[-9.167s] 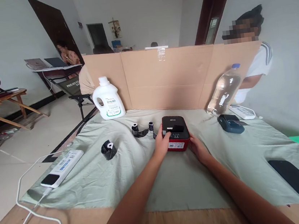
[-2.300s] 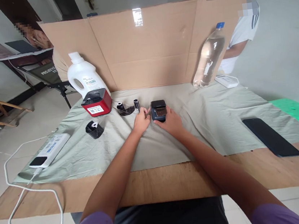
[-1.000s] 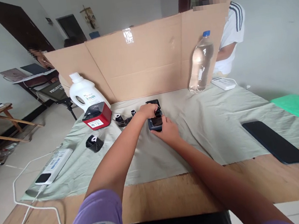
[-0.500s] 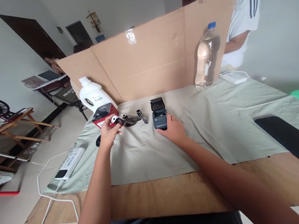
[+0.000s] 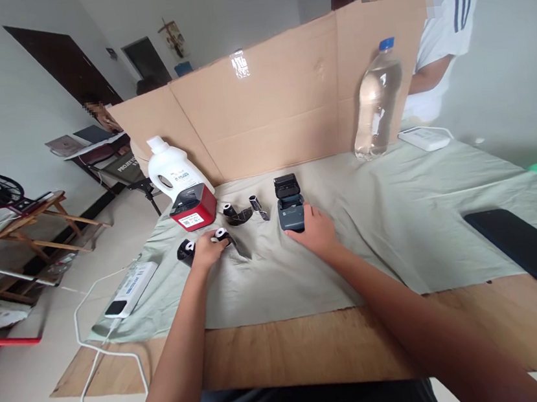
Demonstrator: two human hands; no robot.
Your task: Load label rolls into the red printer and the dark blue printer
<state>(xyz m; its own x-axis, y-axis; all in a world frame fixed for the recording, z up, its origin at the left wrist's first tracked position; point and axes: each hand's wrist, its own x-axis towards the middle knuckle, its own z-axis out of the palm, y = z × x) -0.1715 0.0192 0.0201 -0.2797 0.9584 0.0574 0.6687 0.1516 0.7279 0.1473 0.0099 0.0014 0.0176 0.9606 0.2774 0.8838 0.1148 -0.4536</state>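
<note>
My left hand (image 5: 207, 252) is closed around a small black roll with a white core (image 5: 221, 235), low over the green cloth (image 5: 397, 211). A second black roll (image 5: 185, 251) lies just left of that hand. My right hand (image 5: 316, 231) rests against the near side of a small dark printer (image 5: 290, 209) whose lid stands open. Another black roll with a loose strip (image 5: 241, 214) lies between the dark printer and a red printer (image 5: 194, 208).
A cardboard screen (image 5: 277, 108) stands along the back, with a white jug (image 5: 171, 171) at its left and a clear water bottle (image 5: 376, 101) at its right. A power strip (image 5: 130, 289) with a white cable lies at left, a black phone (image 5: 529, 250) at right. Another person (image 5: 443, 29) stands behind the screen.
The red printer went to the left and the dark printer came to the middle. Its lid got opened, then my left hand took a black roll and brought it down leftwards beside the other roll.
</note>
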